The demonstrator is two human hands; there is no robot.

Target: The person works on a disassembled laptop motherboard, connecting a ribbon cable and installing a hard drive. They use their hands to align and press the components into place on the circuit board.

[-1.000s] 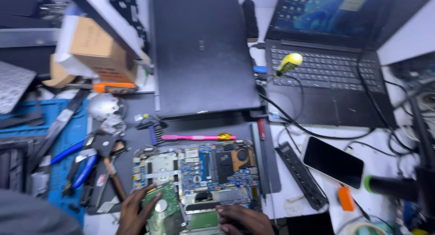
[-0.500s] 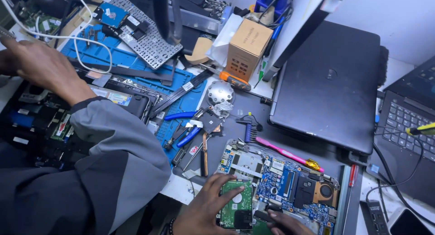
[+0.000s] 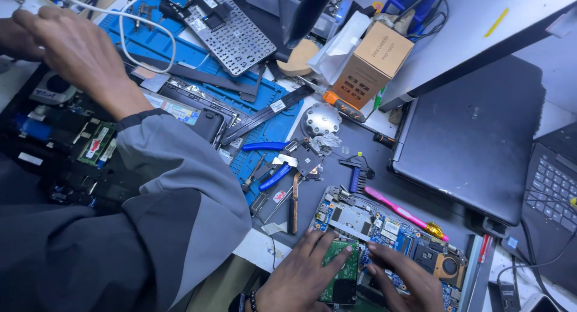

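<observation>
The green drive [image 3: 341, 265] is still being pressed into the motherboard [image 3: 390, 228] at the tabletop's [image 3: 384, 192] near edge by the left hand [image 3: 303, 275], fingers flat; the right hand [image 3: 404, 283], unclenched, is being rested beside it.

My left hand [image 3: 303, 276] and right hand [image 3: 402, 282] rested on the opened laptop [image 3: 390, 240] at the workbench's near edge; pliers [image 3: 273, 162] lay left, closed laptop [image 3: 475, 137] right.
</observation>
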